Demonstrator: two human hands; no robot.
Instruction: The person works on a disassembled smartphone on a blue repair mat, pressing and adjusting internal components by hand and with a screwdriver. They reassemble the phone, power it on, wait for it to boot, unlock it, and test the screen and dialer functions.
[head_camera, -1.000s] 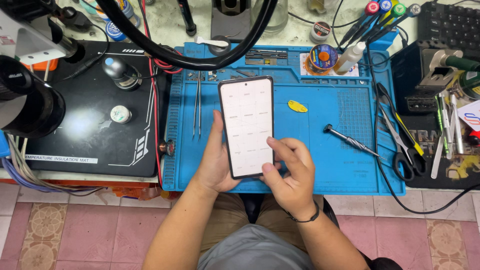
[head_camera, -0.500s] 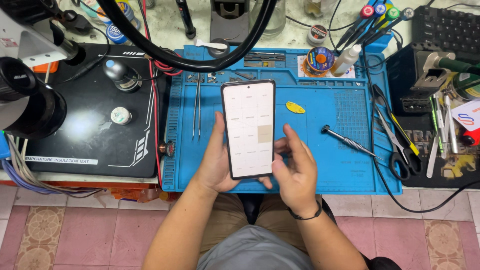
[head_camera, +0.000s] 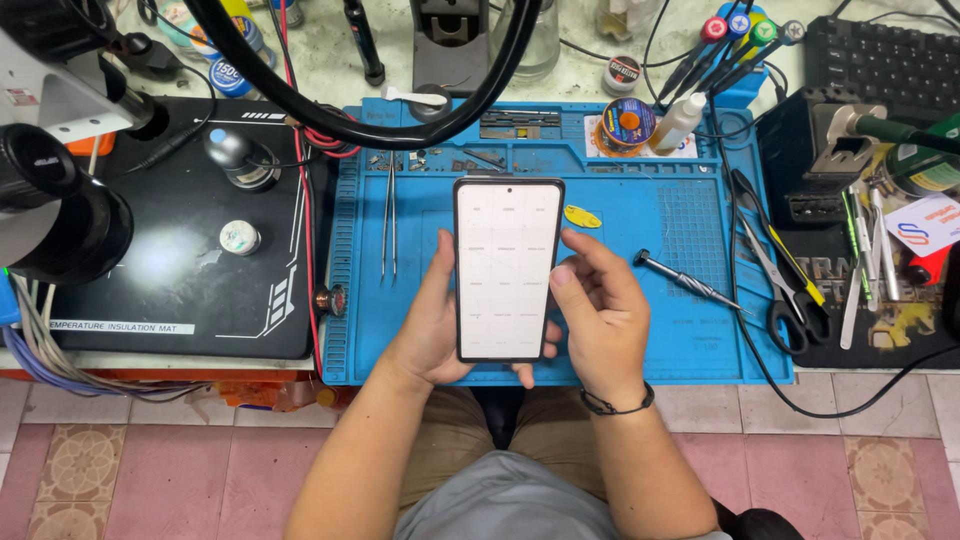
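Note:
A black smartphone (head_camera: 507, 268) with a lit white screen is held upright over the blue work mat (head_camera: 660, 330). My left hand (head_camera: 432, 325) grips it from behind and along its left edge. My right hand (head_camera: 600, 312) is at the phone's right edge, its thumb touching the screen near the middle right. A black band circles my right wrist.
On the mat lie tweezers (head_camera: 389, 215), a yellow pick (head_camera: 582, 216) and a small screwdriver (head_camera: 688, 279). Scissors (head_camera: 790, 290) and tools lie at the right. A black insulation mat (head_camera: 190, 260) and a microscope (head_camera: 60, 190) stand at the left. A thick black cable (head_camera: 400, 120) arcs overhead.
My right hand has moved up from the phone's lower right corner to its right edge, thumb now on the mid-screen. The phone stays in my left hand.

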